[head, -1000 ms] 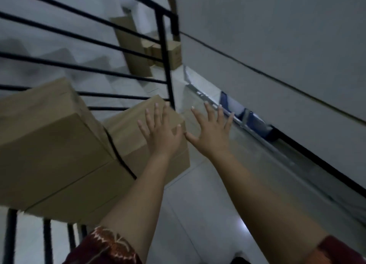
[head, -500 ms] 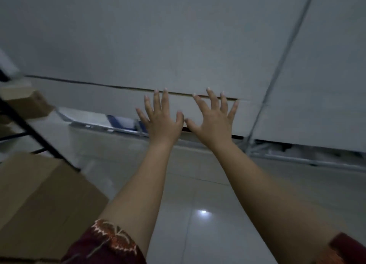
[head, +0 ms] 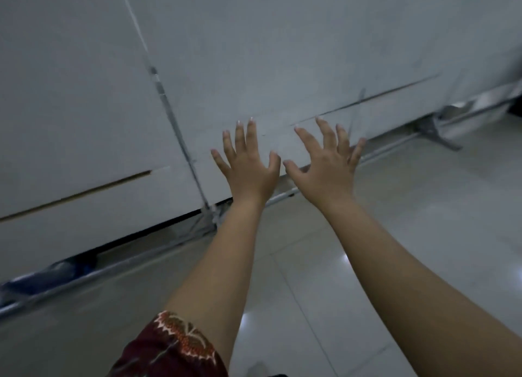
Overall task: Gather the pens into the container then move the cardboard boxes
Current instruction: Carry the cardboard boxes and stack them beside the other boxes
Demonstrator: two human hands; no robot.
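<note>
Here left hand point(head: 248, 170), right hand point(head: 327, 173) spread, empty, before grey panels point(head: 282, 51), somewhat blurred.

No legible text, label, brand, number or sign appears in the head view. The white wall panels point(head: 254, 51) bear only seams and scuff marks. The patterned sleeve point(head: 175, 345) carries an ornamental motif, not lettering. The tiled floor point(head: 423, 221) shows light reflections only.
</note>
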